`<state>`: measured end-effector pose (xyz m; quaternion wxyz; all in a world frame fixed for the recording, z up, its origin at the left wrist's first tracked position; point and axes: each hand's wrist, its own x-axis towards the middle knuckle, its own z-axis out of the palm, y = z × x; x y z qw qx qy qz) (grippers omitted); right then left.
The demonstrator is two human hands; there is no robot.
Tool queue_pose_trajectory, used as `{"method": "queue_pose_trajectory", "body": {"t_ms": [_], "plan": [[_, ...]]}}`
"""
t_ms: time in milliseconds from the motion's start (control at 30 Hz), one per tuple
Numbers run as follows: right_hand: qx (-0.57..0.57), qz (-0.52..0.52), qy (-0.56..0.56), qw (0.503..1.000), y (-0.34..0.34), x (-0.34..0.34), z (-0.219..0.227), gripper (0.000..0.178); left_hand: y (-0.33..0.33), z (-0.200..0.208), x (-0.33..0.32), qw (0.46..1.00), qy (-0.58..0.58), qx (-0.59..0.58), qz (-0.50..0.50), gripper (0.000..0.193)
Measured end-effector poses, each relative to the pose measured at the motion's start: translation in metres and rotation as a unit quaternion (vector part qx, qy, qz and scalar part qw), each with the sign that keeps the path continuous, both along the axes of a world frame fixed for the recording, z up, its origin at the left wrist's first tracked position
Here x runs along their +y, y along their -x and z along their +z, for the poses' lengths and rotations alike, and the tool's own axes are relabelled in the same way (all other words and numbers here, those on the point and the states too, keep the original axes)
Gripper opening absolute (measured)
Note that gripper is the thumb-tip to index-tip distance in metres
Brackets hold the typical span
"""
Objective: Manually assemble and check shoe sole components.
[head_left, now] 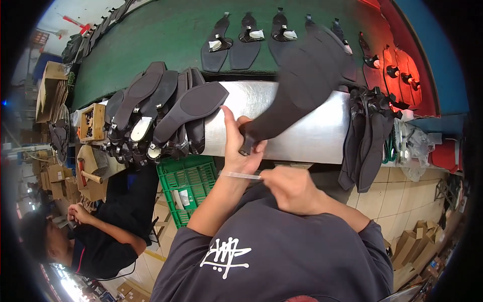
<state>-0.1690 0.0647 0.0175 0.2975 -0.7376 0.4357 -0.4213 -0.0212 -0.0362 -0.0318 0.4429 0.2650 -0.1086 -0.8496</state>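
My left hand (241, 151) is closed round the narrow heel end of a dark sandal sole (307, 75), which is tilted up over the metal ledge and blurred at its broad end. A small strap piece shows by my fingers. In front of my chest, my right hand (291, 189) is a fist gripping a thin, pale, see-through strip (241, 175). The strip's far end lies across my left wrist. Left of my hands, a pile of dark sandals (146, 100) overlaps on the ledge, with one sole (193, 108) lying on top.
Beyond the bare metal ledge (241, 93), a green belt (151, 30) carries a row of sandals. Red light falls on several more at right. Dark soles (370, 136) hang over the ledge's right end. A green crate (188, 186) stands below; a co-worker (95, 231) is at left.
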Motion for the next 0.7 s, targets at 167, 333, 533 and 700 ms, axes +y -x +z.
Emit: {"method": "queue_pose_trajectory", "body": {"t_ms": [167, 333, 533, 700], "plan": [[0.046, -0.141, -0.03, 0.989, 0.017, -0.016, 0.002, 0.009, 0.017, 0.02, 0.011, 0.972, -0.167, 0.163, 0.025, 0.051], [0.064, -0.147, -0.039, 0.986, 0.009, -0.014, -0.006, 0.006, 0.023, 0.021, 0.011, 0.985, -0.13, 0.098, 0.051, 0.057], [0.055, -0.143, -0.061, 0.986, 0.006, -0.011, -0.012, 0.006, 0.025, 0.021, 0.007, 0.991, -0.131, -0.013, 0.029, 0.064], [0.063, -0.105, -0.082, 0.989, 0.005, -0.008, -0.01, 0.007, 0.023, 0.008, 0.003, 0.993, -0.116, -0.002, 0.005, 0.062]]}}
